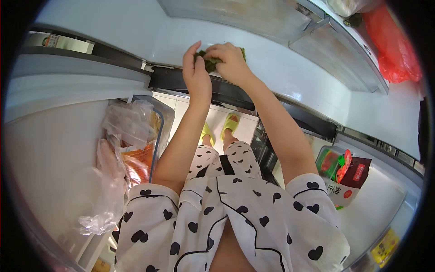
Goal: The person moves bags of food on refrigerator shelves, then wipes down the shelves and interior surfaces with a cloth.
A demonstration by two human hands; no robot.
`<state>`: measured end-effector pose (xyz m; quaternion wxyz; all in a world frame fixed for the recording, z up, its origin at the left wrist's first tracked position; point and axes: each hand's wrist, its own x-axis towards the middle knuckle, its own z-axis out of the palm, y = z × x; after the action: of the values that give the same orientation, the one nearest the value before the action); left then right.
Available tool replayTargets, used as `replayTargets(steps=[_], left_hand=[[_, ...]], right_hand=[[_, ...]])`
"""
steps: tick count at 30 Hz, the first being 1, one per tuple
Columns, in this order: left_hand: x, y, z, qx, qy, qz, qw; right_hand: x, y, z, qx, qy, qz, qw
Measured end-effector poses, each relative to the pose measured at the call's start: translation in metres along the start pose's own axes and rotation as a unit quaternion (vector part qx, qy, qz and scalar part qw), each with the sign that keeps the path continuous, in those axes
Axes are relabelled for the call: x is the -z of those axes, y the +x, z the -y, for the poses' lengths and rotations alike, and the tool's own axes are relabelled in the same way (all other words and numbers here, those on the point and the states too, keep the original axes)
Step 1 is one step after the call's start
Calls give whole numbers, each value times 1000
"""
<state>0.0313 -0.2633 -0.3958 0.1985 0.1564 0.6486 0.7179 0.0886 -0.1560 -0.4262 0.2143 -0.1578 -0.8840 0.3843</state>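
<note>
A crumpled dark green cloth (209, 63) is in front of me, just above the front edge of the fridge floor. My right hand (232, 64) is closed over it from above, fingers curled into its folds. On its left side my left hand (197, 81) has the cloth's edge between the thumb and raised fingers. Part of the cloth is hidden behind both hands, and a bit of it sticks out past the right fingers.
Two fridge doors stand open; the left door shelf (158, 122) holds plastic bags (129, 122) and an orange packet (138, 165). On the right door are a dark-and-white pouch (351, 181) and green packets. Clear drawers (335, 56) and a red bag (392, 45) are above.
</note>
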Motion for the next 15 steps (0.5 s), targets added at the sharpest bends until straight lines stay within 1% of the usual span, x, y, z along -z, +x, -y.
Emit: replayTargets(steps=[2,4,6,7,9,10,12,13,15], left_hand=[[1,-9,0,6,10,8,1000],[5,-16,13,-26,36,8,999],[8,-20,16,-42,46,12,998],[9,-24,12,-12,50,15,999],[11,-27,5,-52,94,15,994],[12,-27,3,-72,116,16,991],[16,-24,2,-153,155,18,976],[18,-21,1,-194,175,19,965],[16,-16,-6,-196,167,-10,966]], right_hand=[[3,-14,13,-3,6,-8,1000],[4,-26,17,7,14,-6,1000],[8,-35,26,-6,-6,40,999],[8,-40,33,-20,-27,58,998],[8,-44,45,-39,-64,84,994],[6,-40,48,-48,-36,61,996],[4,-31,49,-64,20,14,998],[4,-24,48,-54,29,-39,997],[6,-4,42,-35,47,-146,988]])
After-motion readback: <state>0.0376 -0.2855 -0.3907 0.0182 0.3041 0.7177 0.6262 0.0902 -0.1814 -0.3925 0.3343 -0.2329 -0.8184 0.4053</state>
